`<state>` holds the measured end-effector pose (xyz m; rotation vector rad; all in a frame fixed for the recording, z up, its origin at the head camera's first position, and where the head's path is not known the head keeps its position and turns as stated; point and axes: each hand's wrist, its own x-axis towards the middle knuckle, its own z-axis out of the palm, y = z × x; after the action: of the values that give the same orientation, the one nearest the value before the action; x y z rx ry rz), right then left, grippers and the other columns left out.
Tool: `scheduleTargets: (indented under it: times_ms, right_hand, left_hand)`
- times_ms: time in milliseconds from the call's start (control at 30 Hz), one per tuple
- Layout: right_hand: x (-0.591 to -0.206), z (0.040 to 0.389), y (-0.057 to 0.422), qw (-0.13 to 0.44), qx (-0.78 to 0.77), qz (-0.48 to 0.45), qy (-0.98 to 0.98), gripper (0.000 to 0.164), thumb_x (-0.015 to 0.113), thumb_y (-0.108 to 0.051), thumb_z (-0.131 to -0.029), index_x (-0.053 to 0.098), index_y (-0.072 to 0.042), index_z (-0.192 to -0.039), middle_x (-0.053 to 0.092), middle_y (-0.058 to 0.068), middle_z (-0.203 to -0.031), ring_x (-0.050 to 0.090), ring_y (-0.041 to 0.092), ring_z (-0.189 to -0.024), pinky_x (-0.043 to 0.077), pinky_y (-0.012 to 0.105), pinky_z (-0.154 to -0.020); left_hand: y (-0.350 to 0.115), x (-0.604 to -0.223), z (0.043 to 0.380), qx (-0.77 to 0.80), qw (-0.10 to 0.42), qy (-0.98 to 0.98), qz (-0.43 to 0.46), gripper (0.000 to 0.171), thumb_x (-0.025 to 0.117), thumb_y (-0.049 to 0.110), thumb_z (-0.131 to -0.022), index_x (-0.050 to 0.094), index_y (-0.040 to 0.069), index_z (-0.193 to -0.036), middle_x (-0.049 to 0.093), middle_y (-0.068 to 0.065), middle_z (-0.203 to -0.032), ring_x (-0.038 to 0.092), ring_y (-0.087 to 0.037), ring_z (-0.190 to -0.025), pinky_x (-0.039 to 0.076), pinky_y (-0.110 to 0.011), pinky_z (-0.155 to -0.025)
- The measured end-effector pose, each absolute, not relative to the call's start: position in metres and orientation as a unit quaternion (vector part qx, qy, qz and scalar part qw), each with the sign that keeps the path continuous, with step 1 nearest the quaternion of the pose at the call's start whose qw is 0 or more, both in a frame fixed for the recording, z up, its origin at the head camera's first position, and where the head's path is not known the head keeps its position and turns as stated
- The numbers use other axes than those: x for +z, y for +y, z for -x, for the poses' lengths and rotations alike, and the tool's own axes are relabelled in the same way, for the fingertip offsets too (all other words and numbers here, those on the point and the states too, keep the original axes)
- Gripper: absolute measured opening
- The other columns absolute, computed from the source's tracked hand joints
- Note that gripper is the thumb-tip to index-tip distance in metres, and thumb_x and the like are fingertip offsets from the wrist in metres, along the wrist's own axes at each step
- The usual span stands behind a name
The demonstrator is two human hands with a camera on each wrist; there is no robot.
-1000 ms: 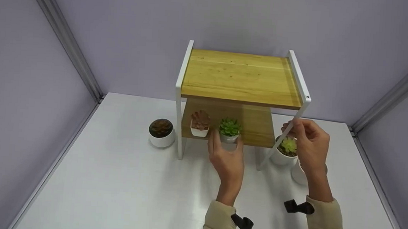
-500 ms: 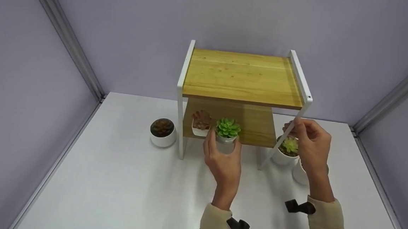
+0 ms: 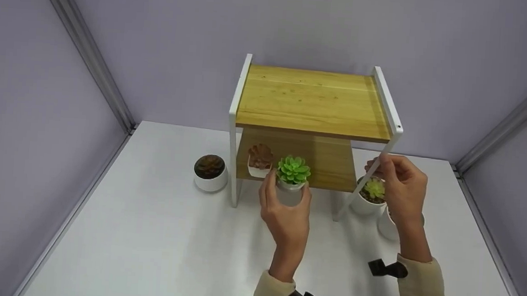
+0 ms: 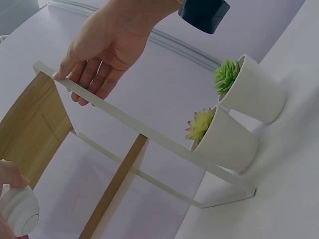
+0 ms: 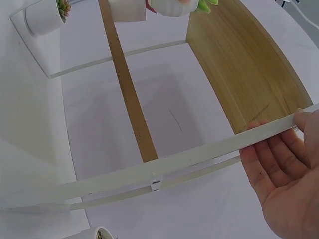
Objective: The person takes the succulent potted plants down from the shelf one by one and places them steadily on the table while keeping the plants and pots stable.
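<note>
Between thumb and fingers, my left hand (image 3: pixel 286 218) holds a small green potted succulent (image 3: pixel 293 170). Its white pot (image 4: pixel 20 211) is upright, just in front of the lower board's front edge in the head view. My right hand (image 3: pixel 405 186) pinches the white front right post of a two-tier wooden shelf (image 3: pixel 314 103); in the right wrist view its thumb lies on one side of the post (image 5: pixel 209 151) and the fingers on the other. On the lower board's left end stands a reddish succulent (image 3: pixel 259 159) in a white pot, beside my left fingertips.
A brown succulent (image 3: pixel 210 167) in a round white pot stands on the table left of the shelf. Right of it are a yellow-green succulent (image 4: pixel 201 124) and a green succulent (image 4: pixel 227 76), both in white pots, close together near the post. Walls surround the white table (image 3: pixel 147 250).
My left hand has drawn the green succulent toward me and slightly left, from over the lower board's edge to in front of it. My right hand has stayed on the post.
</note>
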<state>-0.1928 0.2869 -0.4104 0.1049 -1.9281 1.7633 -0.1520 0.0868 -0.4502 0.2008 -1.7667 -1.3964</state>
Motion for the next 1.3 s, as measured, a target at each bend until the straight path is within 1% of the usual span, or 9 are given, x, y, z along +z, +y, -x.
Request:
scheduleTargets:
  times_ms: [167, 300, 567, 767, 900, 1067, 1300]
  right_hand:
    - [-0.41, 0.192, 0.287, 0.263, 0.652, -0.041, -0.71, 0.028, 0.065, -0.017, -0.105, 0.073, 0.01, -0.107, 0.08, 0.002, -0.09, 0.079, 0.014, -0.085, 0.064, 0.024, -0.082]
    - [-0.409, 0.192, 0.288, 0.265, 0.653, -0.045, -0.708, 0.03, 0.064, -0.016, -0.106, 0.071, 0.013, -0.108, 0.08, 0.002, -0.09, 0.079, 0.013, -0.085, 0.064, 0.024, -0.082]
    - [-0.409, 0.191, 0.289, 0.262, 0.646, -0.045, -0.715, 0.031, 0.064, -0.017, -0.106, 0.071, 0.013, -0.109, 0.08, 0.002, -0.091, 0.079, 0.013, -0.087, 0.064, 0.023, -0.082]
    - [-0.409, 0.19, 0.289, 0.261, 0.641, -0.043, -0.721, 0.029, 0.064, -0.018, -0.106, 0.073, 0.01, -0.107, 0.08, 0.002, -0.091, 0.078, 0.014, -0.087, 0.064, 0.022, -0.081]
    - [-0.409, 0.19, 0.29, 0.265, 0.634, -0.038, -0.726, 0.028, 0.064, -0.018, -0.106, 0.074, 0.008, -0.107, 0.08, 0.001, -0.091, 0.078, 0.014, -0.087, 0.064, 0.022, -0.081]
    - [-0.409, 0.19, 0.29, 0.263, 0.635, -0.04, -0.726, 0.029, 0.064, -0.02, -0.106, 0.074, 0.007, -0.108, 0.08, 0.003, -0.092, 0.078, 0.014, -0.087, 0.064, 0.022, -0.081]
    - [-0.41, 0.192, 0.29, 0.255, 0.628, -0.037, -0.735, 0.033, 0.064, -0.024, -0.106, 0.072, 0.008, -0.109, 0.08, 0.001, -0.093, 0.078, 0.013, -0.088, 0.064, 0.022, -0.082]
  left_hand:
    - [0.076, -0.446, 0.146, -0.556, 0.416, -0.716, -0.069, 0.07, 0.095, 0.005, -0.074, 0.062, -0.002, -0.136, 0.065, -0.017, -0.133, 0.065, -0.03, -0.129, 0.058, -0.046, -0.106]
    - [0.066, -0.443, 0.141, -0.558, 0.406, -0.721, -0.056, 0.071, 0.094, 0.003, -0.074, 0.061, -0.001, -0.137, 0.064, -0.017, -0.134, 0.064, -0.031, -0.131, 0.057, -0.049, -0.107]
    - [0.05, -0.439, 0.133, -0.56, 0.387, -0.732, -0.04, 0.07, 0.094, 0.001, -0.074, 0.062, 0.0, -0.136, 0.063, -0.016, -0.134, 0.063, -0.031, -0.131, 0.056, -0.051, -0.109]
    - [0.035, -0.436, 0.127, -0.555, 0.37, -0.745, -0.021, 0.07, 0.092, 0.001, -0.075, 0.06, -0.002, -0.137, 0.064, -0.018, -0.135, 0.065, -0.032, -0.129, 0.058, -0.052, -0.104]
    - [0.024, -0.433, 0.125, -0.555, 0.348, -0.755, -0.024, 0.071, 0.092, 0.003, -0.075, 0.06, 0.0, -0.138, 0.067, -0.019, -0.133, 0.067, -0.032, -0.125, 0.059, -0.052, -0.102]
    - [0.007, -0.431, 0.125, -0.551, 0.33, -0.767, -0.012, 0.07, 0.092, 0.007, -0.077, 0.058, 0.0, -0.139, 0.066, -0.02, -0.133, 0.066, -0.033, -0.127, 0.057, -0.053, -0.106]
    - [-0.018, -0.435, 0.125, -0.546, 0.332, -0.769, -0.001, 0.069, 0.09, 0.004, -0.078, 0.058, -0.003, -0.138, 0.065, -0.02, -0.135, 0.065, -0.034, -0.13, 0.055, -0.054, -0.109]
